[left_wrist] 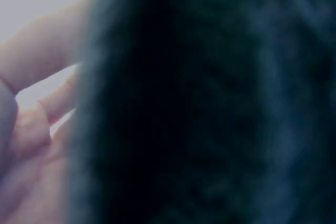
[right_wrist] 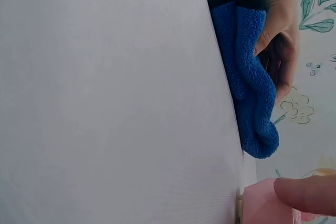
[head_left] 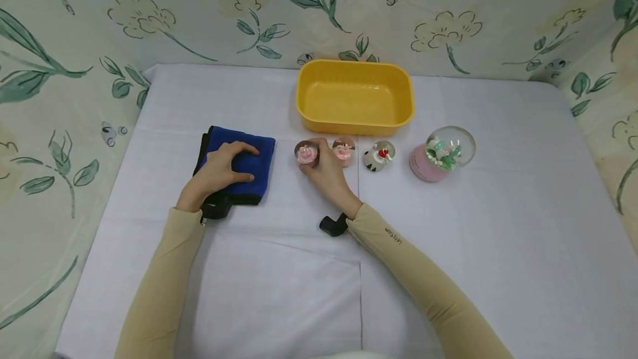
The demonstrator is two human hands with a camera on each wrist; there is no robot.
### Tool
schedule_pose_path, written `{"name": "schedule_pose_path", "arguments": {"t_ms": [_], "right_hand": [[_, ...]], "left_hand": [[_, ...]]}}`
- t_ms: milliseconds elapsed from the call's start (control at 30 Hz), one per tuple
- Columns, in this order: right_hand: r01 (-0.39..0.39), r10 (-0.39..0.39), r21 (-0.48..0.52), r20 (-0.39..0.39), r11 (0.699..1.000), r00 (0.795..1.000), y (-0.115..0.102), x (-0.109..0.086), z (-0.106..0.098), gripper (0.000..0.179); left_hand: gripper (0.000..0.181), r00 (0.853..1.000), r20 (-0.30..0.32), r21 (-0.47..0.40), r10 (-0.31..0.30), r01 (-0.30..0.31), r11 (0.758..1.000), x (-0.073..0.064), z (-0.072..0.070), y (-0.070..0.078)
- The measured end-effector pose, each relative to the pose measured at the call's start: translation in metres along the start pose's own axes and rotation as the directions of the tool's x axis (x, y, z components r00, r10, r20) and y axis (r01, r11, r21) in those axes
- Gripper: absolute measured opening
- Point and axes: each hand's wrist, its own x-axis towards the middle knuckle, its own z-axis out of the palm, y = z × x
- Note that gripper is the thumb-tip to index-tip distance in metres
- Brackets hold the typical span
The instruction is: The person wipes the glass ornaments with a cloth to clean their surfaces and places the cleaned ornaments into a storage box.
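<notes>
On the left of the table lies a folded blue towel with black edging [head_left: 261, 157]. My left hand [head_left: 215, 170] rests on it, thumb and index finger spread apart. A small snow globe with a pink rose inside [head_left: 306, 154] is held between the thumb and fingers of my right hand [head_left: 333, 179]. Its pink base [right_wrist: 262, 205] shows in the right wrist view, under a fingertip. Just beyond the right hand stands a similar pink globe [head_left: 344, 148], partly covered by that hand. Dark, blurred towel fabric [left_wrist: 199, 98] fills most of the left wrist view.
A yellow plastic basin [head_left: 355, 127] stands at the back of the white-covered table [head_left: 523, 209]. Right of the pink globes are a small globe with a white and red figure [head_left: 380, 157] and a larger globe on a pink base [head_left: 431, 165]. Flowered cloth [head_left: 199, 10] hangs behind.
</notes>
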Motion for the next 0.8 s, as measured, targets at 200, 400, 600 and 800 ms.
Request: {"name": "schedule_pose_path", "arguments": {"t_ms": [200,400,600,800], "right_hand": [[-0.002,0.002,-0.002,0.003,1.000,1.000,0.000,0.001,0.001,0.050],[-0.012,0.012,0.041,-0.004,0.999,1.000,0.000,-0.001,0.000,0.049],[-0.027,0.024,0.099,0.027,0.995,0.999,-0.006,-0.006,-0.004,0.050],[0.011,-0.018,0.140,0.048,0.990,0.999,-0.019,-0.012,-0.016,0.051]], "left_hand": [[0.034,1.000,-0.015,0.021,-0.014,0.014,1.000,-0.001,0.003,0.004],[0.027,0.996,-0.068,0.002,-0.055,0.056,0.998,-0.004,0.010,0.008],[0.026,0.990,-0.141,-0.017,-0.031,0.029,0.999,-0.007,0.013,0.011],[0.029,0.976,-0.219,-0.080,0.008,-0.026,0.996,-0.012,0.006,0.022]]}}
